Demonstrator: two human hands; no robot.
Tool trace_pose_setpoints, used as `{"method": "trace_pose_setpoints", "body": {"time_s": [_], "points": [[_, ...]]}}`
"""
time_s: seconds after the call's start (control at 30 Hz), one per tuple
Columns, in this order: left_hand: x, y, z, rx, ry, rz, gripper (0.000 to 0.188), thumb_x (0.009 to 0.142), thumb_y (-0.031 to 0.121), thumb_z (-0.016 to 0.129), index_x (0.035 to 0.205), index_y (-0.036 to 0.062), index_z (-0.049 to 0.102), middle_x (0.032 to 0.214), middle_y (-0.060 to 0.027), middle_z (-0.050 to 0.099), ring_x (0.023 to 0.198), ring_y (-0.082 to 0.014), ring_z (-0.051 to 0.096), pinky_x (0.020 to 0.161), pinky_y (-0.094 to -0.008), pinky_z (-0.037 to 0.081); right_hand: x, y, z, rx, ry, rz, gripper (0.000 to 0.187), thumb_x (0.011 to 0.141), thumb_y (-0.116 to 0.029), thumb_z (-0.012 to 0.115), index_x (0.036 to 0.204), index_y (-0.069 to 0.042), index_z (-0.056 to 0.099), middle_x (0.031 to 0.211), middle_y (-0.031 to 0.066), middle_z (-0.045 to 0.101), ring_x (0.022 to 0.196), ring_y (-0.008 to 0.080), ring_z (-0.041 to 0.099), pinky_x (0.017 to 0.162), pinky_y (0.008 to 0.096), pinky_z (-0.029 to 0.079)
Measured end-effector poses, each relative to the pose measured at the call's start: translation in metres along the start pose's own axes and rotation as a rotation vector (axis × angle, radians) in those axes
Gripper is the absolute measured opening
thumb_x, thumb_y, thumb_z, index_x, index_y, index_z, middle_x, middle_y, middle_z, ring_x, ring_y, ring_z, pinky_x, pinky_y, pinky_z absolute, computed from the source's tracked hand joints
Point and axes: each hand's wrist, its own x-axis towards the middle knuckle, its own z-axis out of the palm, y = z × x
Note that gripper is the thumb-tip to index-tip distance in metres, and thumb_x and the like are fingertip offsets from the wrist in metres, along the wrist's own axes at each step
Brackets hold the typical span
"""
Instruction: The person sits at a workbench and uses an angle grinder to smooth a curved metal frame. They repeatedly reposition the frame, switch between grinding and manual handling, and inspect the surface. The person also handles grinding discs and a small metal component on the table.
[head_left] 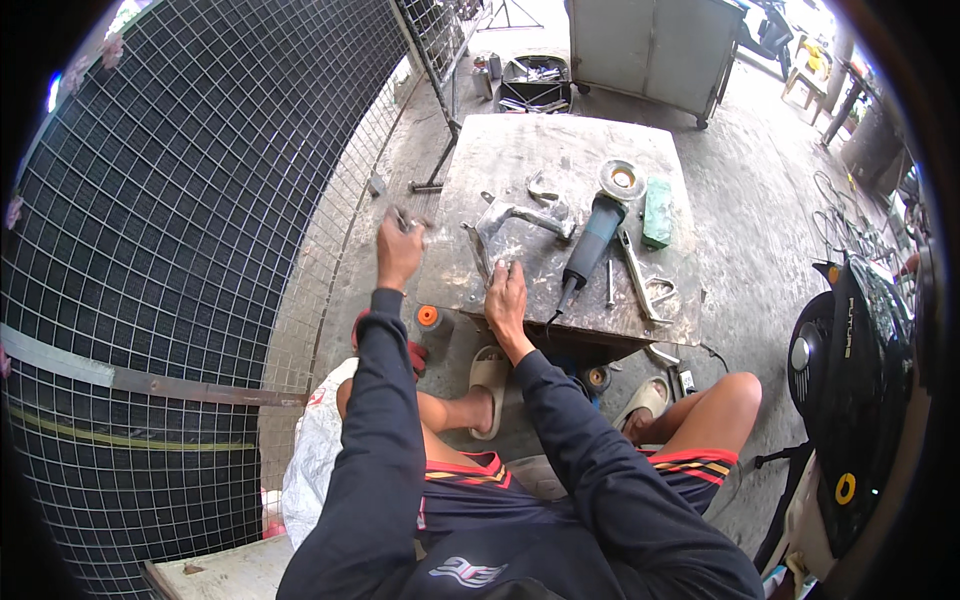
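My left hand is raised off the left edge of the worn table, its fingers closed round a small dark thing blurred by motion. My right hand lies at the near edge, fingers stretched out, against the lower end of a bent, bare metal bracket. To the right of the bracket lies a blue and black angle grinder with a round disc at its far end. Beyond the bracket sits a small curved metal piece.
Right of the grinder are a green block, a metal rod and a long metal lever. A wire mesh fence runs along the left. Behind stand a crate of metal parts and a wheeled cabinet; a black motorcycle is at right.
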Motion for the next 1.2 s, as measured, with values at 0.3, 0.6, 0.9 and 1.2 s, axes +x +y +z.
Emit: {"method": "trace_pose_setpoints", "body": {"time_s": [0.3, 0.6, 0.9, 1.2], "points": [[-0.067, 0.013, 0.077, 0.236, 0.0, 0.095, 0.042, 0.108, 0.037, 0.052, 0.107, -0.0024, 0.065, 0.094, -0.0282, 0.069, 0.091, -0.051, 0.065, 0.078, -0.0515, 0.051, -0.002, 0.008, -0.01, 0.16, -0.021, -0.015, 0.031, 0.109, -0.024, 0.053, 0.1, 0.005, 0.05, 0.082, 0.0304, 0.059, 0.075, 0.0476, 0.056, 0.071, 0.0518, 0.044], [-0.097, -0.039, 0.113, 0.033, 0.017, -0.115, 0.026, 0.102, 0.019, 0.055, 0.099, -0.0026, 0.068, 0.092, -0.028, 0.069, 0.091, -0.0504, 0.066, 0.078, -0.0526, 0.05, -0.003, 0.01, -0.035, 0.051, 0.049, -0.091, 0.028, 0.107, -0.019, 0.059, 0.092, 0.004, 0.052, 0.077, 0.0203, 0.056, 0.069, 0.0306, 0.048, 0.068, 0.0434, 0.044], [-0.119, -0.038, 0.106, 0.496, -0.347, -0.031, 0.025, 0.088, 0.026, 0.069, 0.098, 0.0034, 0.075, 0.094, -0.0257, 0.073, 0.09, -0.0458, 0.071, 0.077, -0.0547, 0.056, 0.031, 0.018, -0.056, 0.048, -0.341, -0.045, 0.029, 0.1, -0.018, 0.065, 0.119, 0.004, 0.067, 0.103, 0.0244, 0.072, 0.095, 0.0325, 0.07, 0.087, 0.0408, 0.052], [-0.136, -0.035, 0.078, 0.691, -0.309, -0.094, 0.027, 0.09, 0.027, 0.071, 0.099, 0.0025, 0.072, 0.095, -0.0252, 0.074, 0.091, -0.0441, 0.072, 0.077, -0.0531, 0.055, 0.051, -0.016, -0.068, -0.007, -0.756, -0.093, 0.061, 0.098, -0.037, 0.07, 0.135, 0.01, 0.06, 0.119, 0.0277, 0.071, 0.111, 0.0305, 0.069, 0.097, 0.0391, 0.052]]}}
